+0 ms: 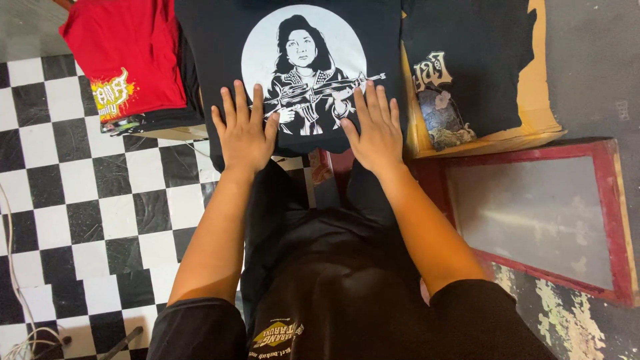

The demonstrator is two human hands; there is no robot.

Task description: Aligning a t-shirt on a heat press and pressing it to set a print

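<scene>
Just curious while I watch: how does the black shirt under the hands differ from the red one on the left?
The black shirt lies spread flat with both hands pressing on it, left hand and right hand; the red shirt sits untouched atop a stack. The black shirt bears a large white round portrait print; the red shirt a small yellow splash print. Both are printed.

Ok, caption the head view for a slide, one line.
Both hands, left and right, press flat on a black printed T-shirt, beside a red shirt and red-framed screen.
</scene>
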